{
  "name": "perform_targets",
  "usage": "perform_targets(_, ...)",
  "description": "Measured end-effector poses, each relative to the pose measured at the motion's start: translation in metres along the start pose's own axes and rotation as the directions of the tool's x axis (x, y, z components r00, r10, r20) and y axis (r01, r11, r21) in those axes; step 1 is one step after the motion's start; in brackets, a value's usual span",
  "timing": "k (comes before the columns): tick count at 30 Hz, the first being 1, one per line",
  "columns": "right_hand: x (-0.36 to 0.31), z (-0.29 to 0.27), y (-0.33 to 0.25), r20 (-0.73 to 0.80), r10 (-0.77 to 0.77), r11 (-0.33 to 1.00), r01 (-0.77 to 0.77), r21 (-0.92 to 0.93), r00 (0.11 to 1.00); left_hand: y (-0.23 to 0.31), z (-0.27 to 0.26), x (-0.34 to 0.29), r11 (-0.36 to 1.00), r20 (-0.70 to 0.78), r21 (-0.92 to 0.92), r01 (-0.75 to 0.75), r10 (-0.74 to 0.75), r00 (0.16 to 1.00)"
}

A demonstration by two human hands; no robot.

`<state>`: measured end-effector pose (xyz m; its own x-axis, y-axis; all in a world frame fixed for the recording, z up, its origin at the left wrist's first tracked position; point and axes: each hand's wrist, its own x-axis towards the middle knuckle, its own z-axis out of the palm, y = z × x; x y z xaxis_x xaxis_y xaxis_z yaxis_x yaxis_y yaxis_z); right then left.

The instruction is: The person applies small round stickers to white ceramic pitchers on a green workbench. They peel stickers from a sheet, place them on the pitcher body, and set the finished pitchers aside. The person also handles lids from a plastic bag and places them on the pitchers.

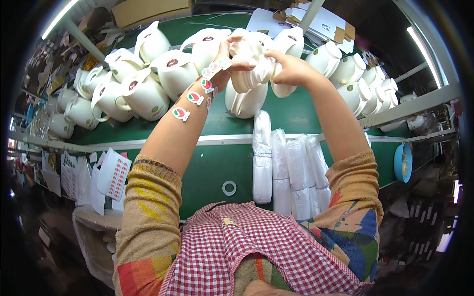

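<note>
Both my hands are raised over the green table, gripping a white piece with stepped, ringed edges point(246, 61); overexposure hides its exact kind. My left hand point(230, 58) curls around its left side, fingers over the top and thumb in front. From the other side, my right hand point(292, 69) closes on it with thumb and fingers. Just below stands a cream jug point(245, 102), partly covered by the held piece. Several small red-and-green stickers point(194, 98) cling to my left forearm and wrist.
Cream jugs with handles point(143, 93) crowd the table's left and far side; more jugs point(354, 96) lie tilted at right. Bundled clear plastic bags point(262, 158) and a white ring point(229, 188) lie nearer me. Sticker sheets point(114, 172) hang at left, a blue bowl point(403, 163) sits right.
</note>
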<state>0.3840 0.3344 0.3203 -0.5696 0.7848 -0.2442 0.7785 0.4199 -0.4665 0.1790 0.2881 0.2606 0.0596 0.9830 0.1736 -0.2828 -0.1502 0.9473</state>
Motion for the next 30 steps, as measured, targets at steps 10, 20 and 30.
perform_targets(10,0.09,-0.051,0.095,-0.267,-0.094,0.954,0.163,0.25,0.959,-0.006,-0.095,0.046,0.984,0.02,-0.152,0.089,-0.087,0.996)
perform_targets(20,0.234,-0.028,0.249,-0.755,0.414,0.909,-0.186,0.373,0.509,-0.025,-0.179,0.138,0.925,0.028,-0.196,0.325,-0.326,0.945)
perform_targets(30,0.142,0.016,0.127,-0.759,0.181,0.742,0.419,0.523,0.626,0.037,-0.136,0.151,0.863,0.067,0.503,0.039,-0.084,0.994)
